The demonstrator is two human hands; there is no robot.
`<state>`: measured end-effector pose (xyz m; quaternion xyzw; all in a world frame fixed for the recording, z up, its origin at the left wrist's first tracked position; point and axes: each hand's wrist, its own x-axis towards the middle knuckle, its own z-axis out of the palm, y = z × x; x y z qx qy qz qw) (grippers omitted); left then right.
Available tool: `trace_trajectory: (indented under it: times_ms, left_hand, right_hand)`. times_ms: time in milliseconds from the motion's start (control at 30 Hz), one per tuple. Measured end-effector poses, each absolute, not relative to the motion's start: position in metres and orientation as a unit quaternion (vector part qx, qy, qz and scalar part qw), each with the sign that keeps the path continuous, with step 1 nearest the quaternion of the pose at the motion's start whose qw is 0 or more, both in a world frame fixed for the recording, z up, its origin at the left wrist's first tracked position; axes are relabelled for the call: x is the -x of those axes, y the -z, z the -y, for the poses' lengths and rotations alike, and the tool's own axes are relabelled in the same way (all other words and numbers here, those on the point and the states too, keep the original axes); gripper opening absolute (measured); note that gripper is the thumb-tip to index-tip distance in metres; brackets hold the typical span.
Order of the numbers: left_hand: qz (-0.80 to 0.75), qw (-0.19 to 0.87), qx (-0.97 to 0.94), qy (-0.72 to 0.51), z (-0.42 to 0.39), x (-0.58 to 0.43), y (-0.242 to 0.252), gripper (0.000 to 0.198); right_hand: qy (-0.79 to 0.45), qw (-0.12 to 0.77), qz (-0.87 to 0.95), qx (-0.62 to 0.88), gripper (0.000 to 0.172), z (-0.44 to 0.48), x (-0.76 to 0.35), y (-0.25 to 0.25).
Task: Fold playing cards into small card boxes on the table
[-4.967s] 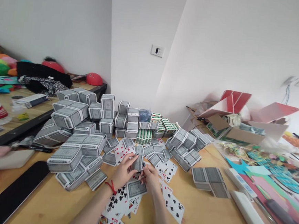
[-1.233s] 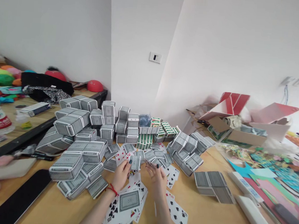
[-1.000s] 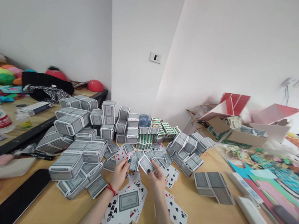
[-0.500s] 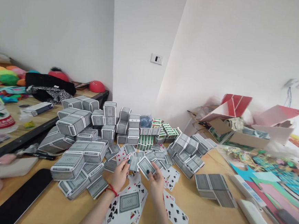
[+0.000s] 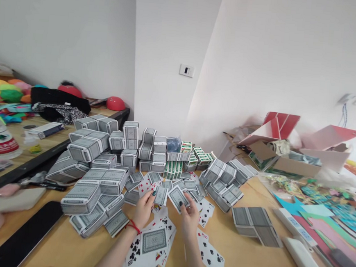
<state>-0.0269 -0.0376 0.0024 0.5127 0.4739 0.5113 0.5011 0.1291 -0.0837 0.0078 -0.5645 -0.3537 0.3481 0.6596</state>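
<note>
Pinched in my left hand point(image 5: 143, 210) is a grey-backed playing card point(image 5: 161, 195); I cannot tell whether more cards lie under it. My right hand point(image 5: 190, 215) grips another grey-backed playing card point(image 5: 178, 198) by its lower right side, thumb on top. A gap separates the two held cards. Below, between my forearms, spreads a loose pile of face-up cards point(image 5: 134, 251) with one card back-up point(image 5: 154, 241) on top. More face-up cards point(image 5: 210, 255) lie right of my right forearm. Beyond my hands, several grey-backed cards point(image 5: 189, 185) are scattered.
Wrapped bundles of cards point(image 5: 82, 194) are stacked on the left, and others point(image 5: 222, 182) stand at the right. Green-and-white card boxes point(image 5: 173, 170) sit at the back. A black phone-like slab point(image 5: 26, 232) lies front left. Coloured paper point(image 5: 321, 231) and a white bar point(image 5: 308, 263) cover the right side.
My right hand has shifted slightly right with its card, widening the gap between the two held cards. My left hand has hardly moved, while its card is tilted a little differently.
</note>
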Motion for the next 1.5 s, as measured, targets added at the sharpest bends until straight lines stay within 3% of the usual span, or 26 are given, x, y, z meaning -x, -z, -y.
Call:
trace_trajectory:
  times_ms: [300, 667, 900, 1233, 1367, 1500]
  left_hand:
    - [-0.490, 0.468, -0.522, -0.518, 0.038, 0.029, -0.003, 0.035]
    - [-0.502, 0.402, -0.581, -0.499, 0.040, 0.030, -0.013, 0.025]
    - [-0.510, 0.387, -0.581, -0.502, 0.039, 0.029, -0.009, 0.026]
    - [-0.513, 0.379, -0.614, -0.465, 0.040, 0.029, -0.006, 0.031]
    - [-0.483, 0.464, -0.562, -0.485, 0.041, 0.025, -0.005, 0.026]
    - [-0.409, 0.588, -0.514, -0.471, 0.041, 0.027, -0.007, 0.033]
  right_hand:
    - [-0.384, 0.622, 0.420, 0.538, 0.034, 0.085, -0.125, -0.005]
    - [-0.454, 0.586, 0.441, 0.507, 0.027, 0.083, -0.130, 0.001]
    - [-0.538, 0.616, 0.338, 0.466, 0.043, 0.087, -0.118, -0.010]
    - [-0.584, 0.586, 0.296, 0.477, 0.039, 0.082, -0.114, -0.001]
    - [-0.573, 0.601, 0.295, 0.472, 0.037, 0.083, -0.116, -0.001]
    - [-0.548, 0.613, 0.316, 0.473, 0.036, 0.083, -0.121, -0.002]
